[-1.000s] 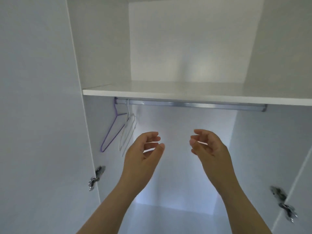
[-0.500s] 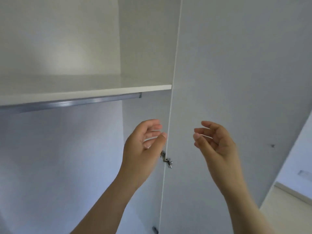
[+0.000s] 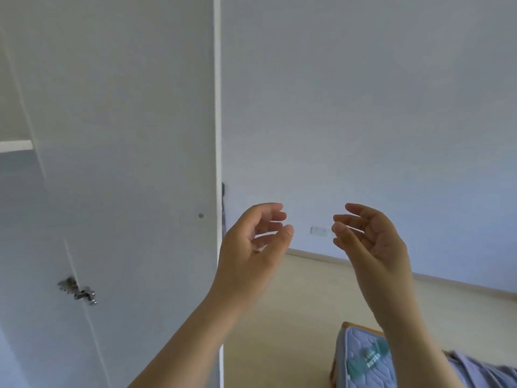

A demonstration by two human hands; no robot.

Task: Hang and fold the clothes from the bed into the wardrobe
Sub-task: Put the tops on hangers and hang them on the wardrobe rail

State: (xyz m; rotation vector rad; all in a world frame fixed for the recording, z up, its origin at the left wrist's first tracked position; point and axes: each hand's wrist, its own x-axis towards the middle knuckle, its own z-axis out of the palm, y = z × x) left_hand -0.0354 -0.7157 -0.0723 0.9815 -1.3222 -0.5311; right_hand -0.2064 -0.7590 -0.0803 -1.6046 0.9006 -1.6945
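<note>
The white wardrobe's open door [image 3: 134, 163] fills the left half of the view, with a sliver of its inner shelf [image 3: 15, 145] at the far left. My left hand [image 3: 251, 247] and my right hand [image 3: 372, 242] are raised side by side in front of me, fingers loosely curled, both holding nothing. A corner of the bed's blue quilted mattress [image 3: 361, 357] shows at the bottom right, partly behind my right forearm. A light blue cloth [image 3: 486, 373] lies on it at the frame's edge.
A metal hinge [image 3: 81, 292] sits on the inner face of the door. Beyond the door's edge there is a pale wall with a socket [image 3: 319, 230], a skirting board and beige floor [image 3: 293, 309] between wardrobe and bed.
The view has swung right, from the wardrobe's inside with its rail and hangers, past the door, to the wall, floor and bed corner. My hands keep the same raised, empty pose.
</note>
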